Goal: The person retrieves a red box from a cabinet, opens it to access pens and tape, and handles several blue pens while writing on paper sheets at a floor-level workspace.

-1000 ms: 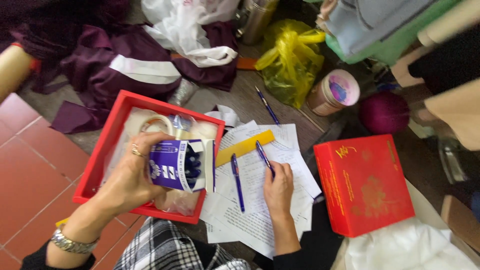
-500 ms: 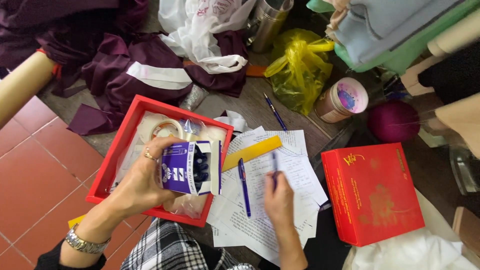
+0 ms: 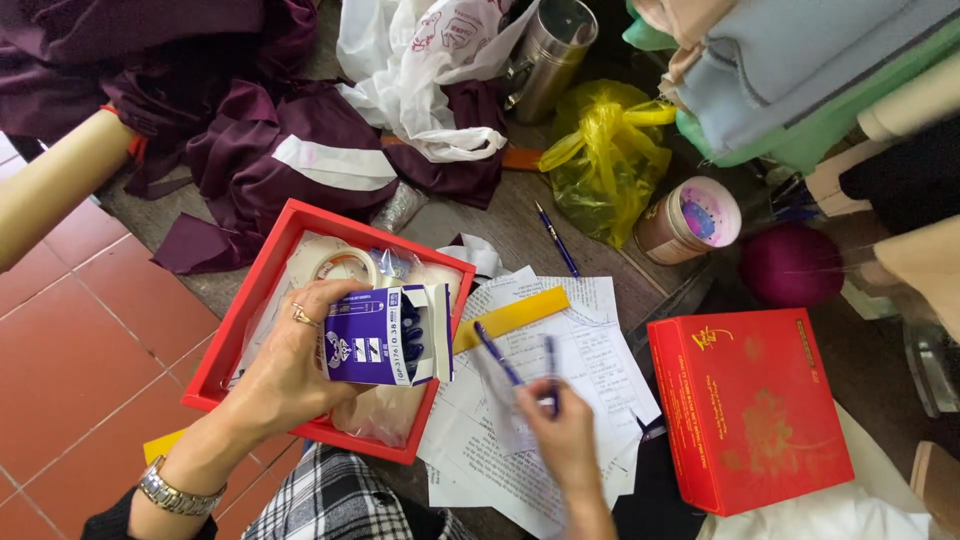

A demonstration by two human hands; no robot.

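The left hand (image 3: 290, 370) has its grip closed round a small blue-and-white box (image 3: 385, 335), open at the side turned toward the right hand, with dark blue pen caps showing inside; the box hangs over an open red tray (image 3: 250, 300) directly under that grip; a tape roll (image 3: 340, 265) and crumpled clear plastic (image 3: 385, 415) lie in the tray, the roll just beyond the fingers. The right hand (image 3: 560, 430) is blurred, its grip pinched on a blue pen (image 3: 550, 375) above loose printed papers (image 3: 590, 350); a second blue pen (image 3: 497, 353) lies on the papers just left of that grip, and a yellow ruler (image 3: 510, 318) sits between the two hands, slightly farther out. Right of the right grip rests a closed red box (image 3: 750, 410); beyond it a magenta yarn ball (image 3: 790, 265) and a round tub (image 3: 690, 220). The surface (image 3: 500, 220) is grey and worn, crowded farther out with maroon cloth (image 3: 250, 150), a white bag (image 3: 430, 70), a steel flask (image 3: 545, 60), a yellow bag (image 3: 600, 150) and a third pen (image 3: 557, 240); folded fabric (image 3: 800, 70) is stacked at the far right. Left of the left grip runs a red tiled floor (image 3: 90, 340); a cardboard tube (image 3: 55, 185) leans above it.
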